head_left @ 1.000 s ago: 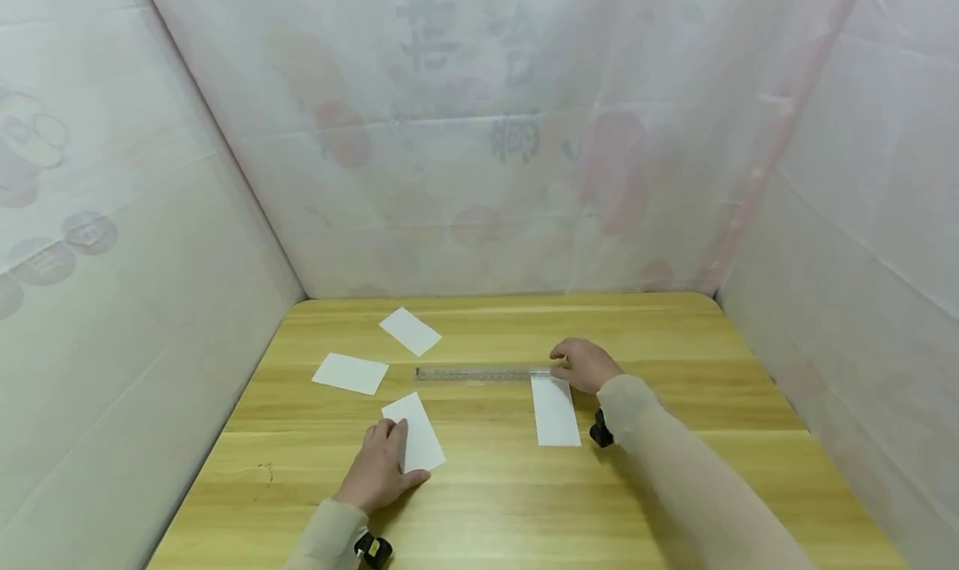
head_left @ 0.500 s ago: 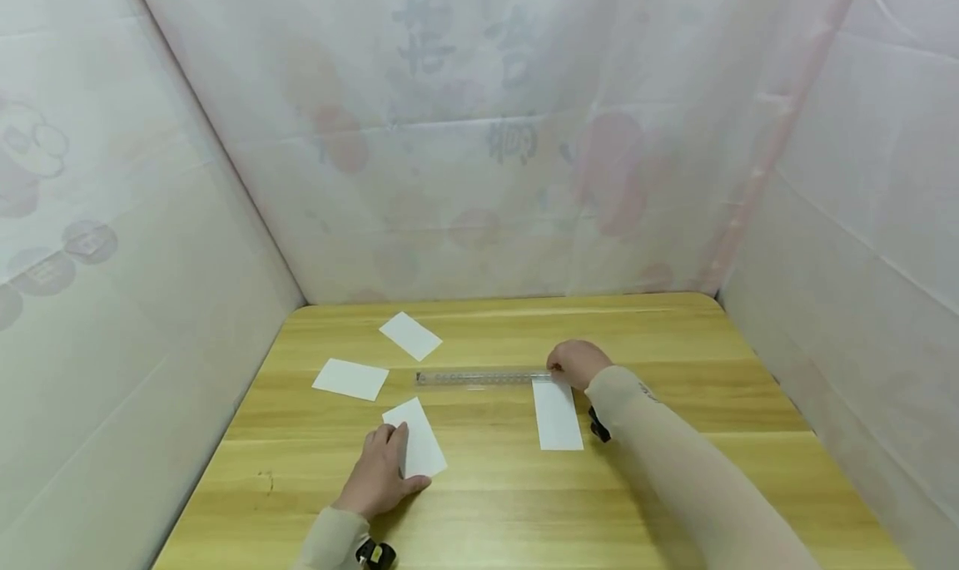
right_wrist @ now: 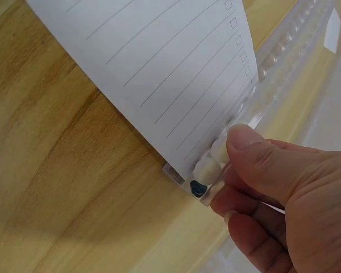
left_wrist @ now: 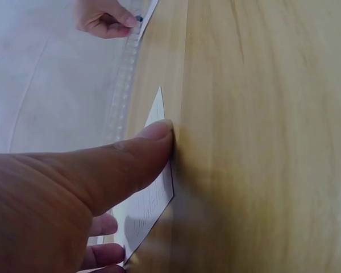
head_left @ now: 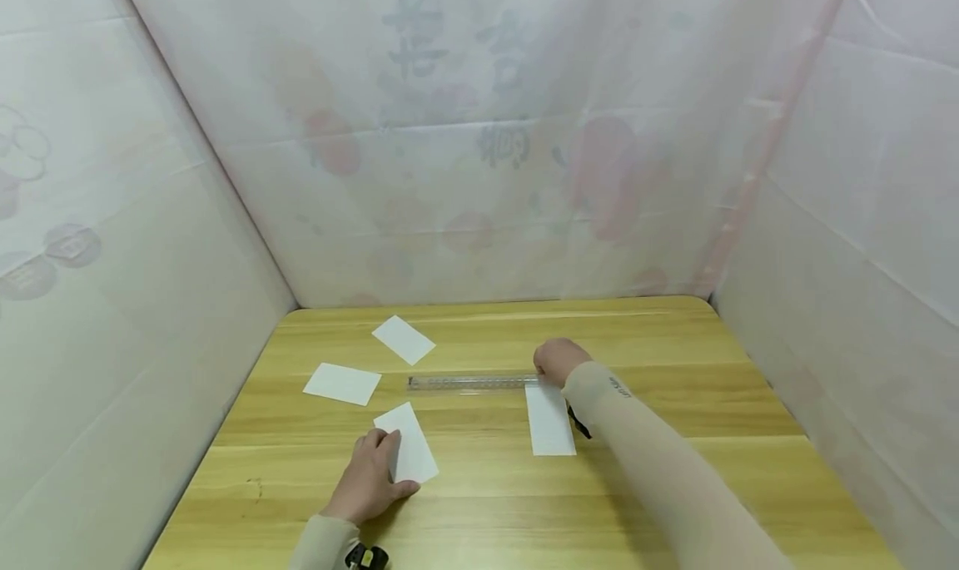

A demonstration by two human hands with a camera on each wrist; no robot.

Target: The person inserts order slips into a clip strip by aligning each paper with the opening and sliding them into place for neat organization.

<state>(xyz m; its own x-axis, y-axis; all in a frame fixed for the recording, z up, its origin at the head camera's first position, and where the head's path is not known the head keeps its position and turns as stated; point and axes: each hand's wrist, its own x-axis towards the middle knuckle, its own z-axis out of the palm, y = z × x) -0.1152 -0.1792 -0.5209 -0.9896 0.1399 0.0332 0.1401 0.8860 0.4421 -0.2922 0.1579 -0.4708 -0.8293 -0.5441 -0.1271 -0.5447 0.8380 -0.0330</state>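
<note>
My left hand [head_left: 367, 478] rests at the side of a white paper card [head_left: 416, 452], thumb at its lower edge and fingertips on its left side. Small boxes printed on that card [left_wrist: 145, 213] show in the left wrist view. With thumb and fingers, my right hand [head_left: 558, 360] pinches the right end of a long clear plastic strip [head_left: 472, 384]. Seen from the right wrist, the strip [right_wrist: 209, 166] has a row of rounded bumps and a dark spot at its end. It lies across the top of a lined, checkboxed paper card [right_wrist: 165, 74].
Two more white cards lie on the wooden table [head_left: 479, 528]: one at far left [head_left: 342, 384], another [head_left: 404, 339] behind it. Printed pale cloth [head_left: 464, 179] encloses the back and sides.
My right fingers, looser before, have closed on the strip's end, and the wrist has turned. The left hand stays on its card. The head view has shifted slightly.
</note>
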